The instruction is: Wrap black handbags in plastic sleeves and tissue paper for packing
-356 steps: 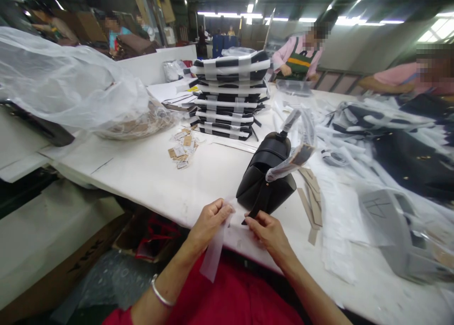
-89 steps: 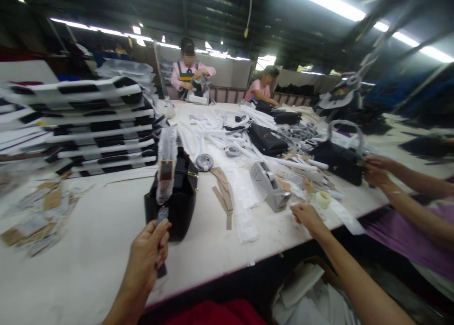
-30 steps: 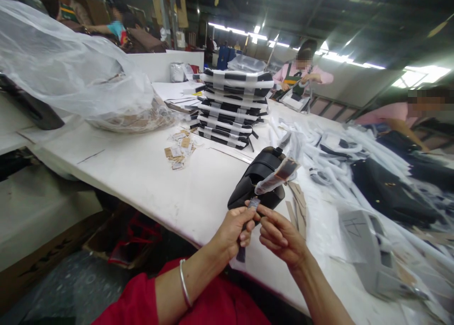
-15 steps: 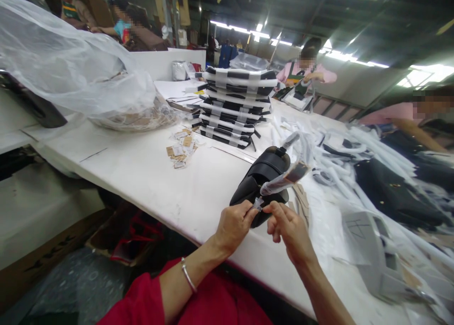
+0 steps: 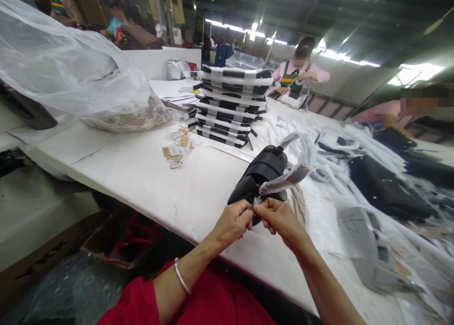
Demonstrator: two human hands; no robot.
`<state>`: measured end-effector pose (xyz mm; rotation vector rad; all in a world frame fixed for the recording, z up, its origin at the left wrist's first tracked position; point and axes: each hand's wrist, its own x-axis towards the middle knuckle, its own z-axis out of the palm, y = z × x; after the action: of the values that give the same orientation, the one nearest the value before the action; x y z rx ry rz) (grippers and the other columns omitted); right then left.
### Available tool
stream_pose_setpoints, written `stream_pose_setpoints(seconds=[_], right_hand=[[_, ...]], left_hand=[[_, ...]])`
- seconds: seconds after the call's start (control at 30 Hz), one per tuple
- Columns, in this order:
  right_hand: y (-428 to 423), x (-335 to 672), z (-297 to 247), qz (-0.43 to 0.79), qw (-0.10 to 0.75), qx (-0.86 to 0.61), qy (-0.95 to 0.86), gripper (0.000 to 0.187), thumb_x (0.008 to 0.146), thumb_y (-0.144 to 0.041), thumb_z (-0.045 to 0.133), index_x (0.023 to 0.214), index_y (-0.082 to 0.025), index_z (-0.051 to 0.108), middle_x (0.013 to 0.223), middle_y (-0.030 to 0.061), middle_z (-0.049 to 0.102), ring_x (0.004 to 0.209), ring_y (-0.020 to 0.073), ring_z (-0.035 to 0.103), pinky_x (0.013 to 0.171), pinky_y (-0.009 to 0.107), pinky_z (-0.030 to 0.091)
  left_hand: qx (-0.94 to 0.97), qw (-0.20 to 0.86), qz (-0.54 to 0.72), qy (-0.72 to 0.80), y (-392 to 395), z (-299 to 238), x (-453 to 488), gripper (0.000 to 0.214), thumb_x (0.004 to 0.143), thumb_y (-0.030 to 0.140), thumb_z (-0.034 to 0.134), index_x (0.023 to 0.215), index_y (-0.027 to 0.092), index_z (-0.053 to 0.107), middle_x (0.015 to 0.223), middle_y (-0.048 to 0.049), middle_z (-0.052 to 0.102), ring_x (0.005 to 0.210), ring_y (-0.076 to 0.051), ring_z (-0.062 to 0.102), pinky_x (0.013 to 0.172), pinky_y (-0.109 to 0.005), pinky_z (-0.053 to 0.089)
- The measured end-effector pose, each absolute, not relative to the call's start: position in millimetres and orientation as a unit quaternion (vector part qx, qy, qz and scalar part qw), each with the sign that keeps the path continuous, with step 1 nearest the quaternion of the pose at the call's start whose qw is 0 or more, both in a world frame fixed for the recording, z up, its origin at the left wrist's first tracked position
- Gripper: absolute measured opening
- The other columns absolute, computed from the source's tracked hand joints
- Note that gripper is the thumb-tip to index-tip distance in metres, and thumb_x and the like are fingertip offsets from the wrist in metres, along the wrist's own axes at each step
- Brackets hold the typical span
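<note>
A black handbag [image 5: 264, 166] lies on the white table [image 5: 149, 173] in front of me. Its handle [image 5: 278, 185] arches up to the right, wrapped in clear plastic. At the handle's near end a small twist of the plastic wrap [image 5: 257, 201] sticks out between my fingers. My left hand [image 5: 230, 224] pinches this wrap from the left, thumb against fingers. From the right, my right hand [image 5: 282, 218] is closed at the same spot, its thumb and forefinger touching the wrap. The fingertips of both hands meet and partly hide the handle's end.
Beyond the bag stands a stack of black-and-white wrapped bags [image 5: 230, 105]. Loose paper tags [image 5: 177, 147] lie left of it, near a big clear plastic bag [image 5: 78, 74]. A grey tape dispenser [image 5: 369, 249] and more black bags [image 5: 386, 188] are on the right. Co-workers sit behind.
My right hand has moved left, and its fingers have closed in beside the left hand at the wrap. The view has shifted slightly; the bag stays in place.
</note>
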<state>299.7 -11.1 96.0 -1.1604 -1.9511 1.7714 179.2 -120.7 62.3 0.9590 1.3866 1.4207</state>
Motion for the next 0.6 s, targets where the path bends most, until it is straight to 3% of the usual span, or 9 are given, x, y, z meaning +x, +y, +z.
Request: stream_pose_setpoints(seconds=[0.2,0.37,0.5,0.6], right_hand=[[-3.1,299.2,84.3,0.58,0.103,-0.436,-0.68,0.049,0.067,-0.063,0.075,0.061,-0.017,0.057,0.04,-0.0053,0.048,0.033,0.0056,0.034,0.034,0.02,0.022],[-12.0,311.0,63.7,0.621,0.151,-0.437,-0.633,0.048,0.069,-0.062,0.074,0.063,-0.016,0.062,0.046,-0.0048,0.047,0.037,0.0059,0.035,0.037,0.021,0.023],[-27.9,316.2,69.2,0.555,0.208,-0.454,-0.666,0.049,0.074,-0.064,0.068,0.078,-0.016,0.072,0.057,0.0014,0.06,0.046,0.0124,0.049,0.044,0.025,0.036],[-39.2,308.8,77.7,0.526,0.231,-0.41,-0.709,0.047,0.079,-0.063,0.064,0.073,-0.017,0.072,0.066,0.0044,0.066,0.062,0.0181,0.059,0.059,0.029,0.046]], left_hand=[[0.325,0.537,0.619,0.471,-120.3,58.3,177.5,0.024,0.088,0.042,0.052,0.083,0.018,0.054,0.059,0.0046,0.056,0.035,-0.004,0.038,0.034,-0.016,0.026],[0.266,0.588,0.642,0.414,-119.0,52.0,178.9,0.028,0.084,0.044,0.058,0.087,0.016,0.057,0.055,0.0057,0.054,0.031,-0.004,0.034,0.032,-0.016,0.025],[0.299,0.548,0.633,0.458,-119.1,47.8,180.7,0.03,0.086,0.045,0.056,0.088,0.015,0.058,0.06,0.0033,0.058,0.035,-0.004,0.041,0.033,-0.015,0.028],[0.327,0.518,0.628,0.48,-118.0,45.7,183.5,0.032,0.09,0.048,0.054,0.083,0.016,0.054,0.062,0.0034,0.059,0.036,-0.004,0.043,0.034,-0.015,0.032]])
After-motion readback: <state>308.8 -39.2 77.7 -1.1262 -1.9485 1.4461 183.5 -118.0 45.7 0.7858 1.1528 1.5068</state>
